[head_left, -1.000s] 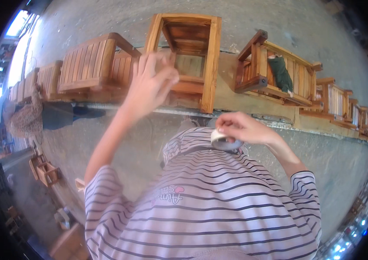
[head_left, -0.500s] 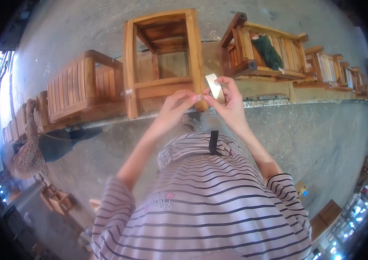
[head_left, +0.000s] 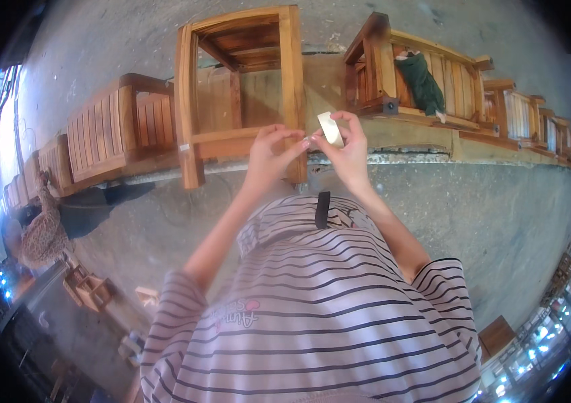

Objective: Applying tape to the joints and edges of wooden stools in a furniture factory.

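My right hand is closed round a flat, cream-coloured roll that looks like tape, with the thumb low and the fingers curled over its top. Beside it my left hand is closed in a pinch, its thumb and fingertip meeting at a small whitish bit. The two hands' fingertips almost touch. Directly beyond them stands a wooden frame like a chair or small table, and my left fingers overlap its lower rail. A small pale label sits on its left leg.
Slatted wooden chairs line the left side. On the right, another slatted chair lies tipped with a dark green cloth on it, and more stretch beyond. A person in a patterned top is at the far left.
The view has shifted slightly, and the wooden frame now appears farther left. Both hands keep close together with the roll in the right one; the small whitish bit shows less.
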`<state>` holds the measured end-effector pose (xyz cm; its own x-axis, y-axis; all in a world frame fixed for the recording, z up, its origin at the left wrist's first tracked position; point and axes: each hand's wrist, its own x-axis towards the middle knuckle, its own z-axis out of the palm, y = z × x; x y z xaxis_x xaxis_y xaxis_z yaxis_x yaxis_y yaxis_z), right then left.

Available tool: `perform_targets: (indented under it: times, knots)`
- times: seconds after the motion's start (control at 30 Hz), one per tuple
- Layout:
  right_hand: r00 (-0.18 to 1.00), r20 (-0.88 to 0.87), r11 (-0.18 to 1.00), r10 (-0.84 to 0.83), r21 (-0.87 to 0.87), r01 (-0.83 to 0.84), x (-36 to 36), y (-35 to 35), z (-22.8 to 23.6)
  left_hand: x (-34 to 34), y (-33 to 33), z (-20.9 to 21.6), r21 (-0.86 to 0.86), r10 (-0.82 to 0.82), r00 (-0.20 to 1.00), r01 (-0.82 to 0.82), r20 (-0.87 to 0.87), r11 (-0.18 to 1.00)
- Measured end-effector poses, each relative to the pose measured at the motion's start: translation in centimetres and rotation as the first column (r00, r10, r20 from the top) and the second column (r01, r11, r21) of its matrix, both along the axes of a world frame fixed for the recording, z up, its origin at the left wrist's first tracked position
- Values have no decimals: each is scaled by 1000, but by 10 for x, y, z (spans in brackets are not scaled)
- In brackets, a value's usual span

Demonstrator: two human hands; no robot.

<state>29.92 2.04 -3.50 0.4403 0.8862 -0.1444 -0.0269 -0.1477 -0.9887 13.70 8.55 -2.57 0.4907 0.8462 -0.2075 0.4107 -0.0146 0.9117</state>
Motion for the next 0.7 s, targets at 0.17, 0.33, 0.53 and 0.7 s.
perform_targets:
  times: [0.17,0.33,0.53,0.7]
  knots:
    - [997,-54,995,48,-88,-53,12,14,-19,16,16,-20,114,83,995,-77,-51,990]
    - [974,-225,981,-34,-195,-10,25,15,-30,22,31,-45,290,103,942,-7,-318,957]
    - [935,-350,971,-61,-236,-25,53,3,-29,27,32,-46,429,184,842,62,-507,901]
    - [912,-292,944,289,-69,-322,26,30,49,5,68,-65,266,27,793,171,-609,949]
